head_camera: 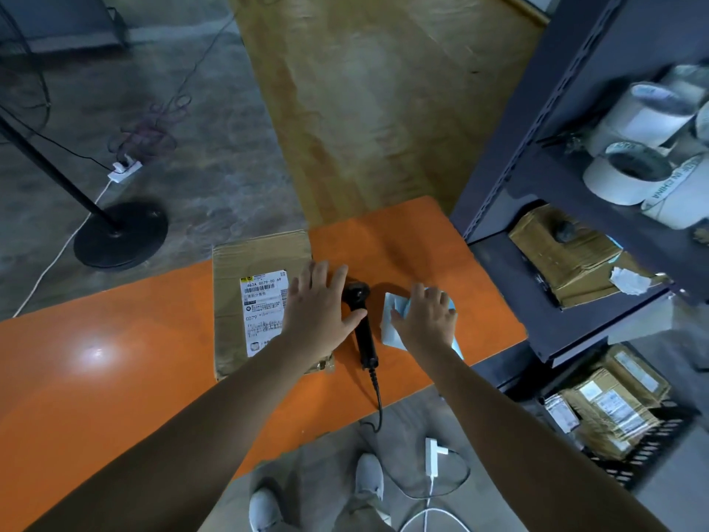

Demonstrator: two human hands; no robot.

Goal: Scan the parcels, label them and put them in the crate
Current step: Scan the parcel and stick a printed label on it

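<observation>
A flat brown cardboard parcel (238, 263) with a white shipping label (261, 309) lies on the orange table (115, 347). My left hand (318, 305) rests flat on the parcel's right part, fingers spread, thumb touching the black barcode scanner (362, 324) that lies beside it. My right hand (426, 316) lies with straight fingers on a small stack of white and blue labels (391, 324) to the right of the scanner. A black crate (644, 451) with several parcels stands on the floor at lower right.
A dark metal shelf (510, 178) stands at the right with rolls of white tape (629, 174) and cardboard parcels (568, 259). A lamp stand base (121, 236) and a power strip (124, 168) are on the floor at left. The scanner cable hangs off the table's near edge.
</observation>
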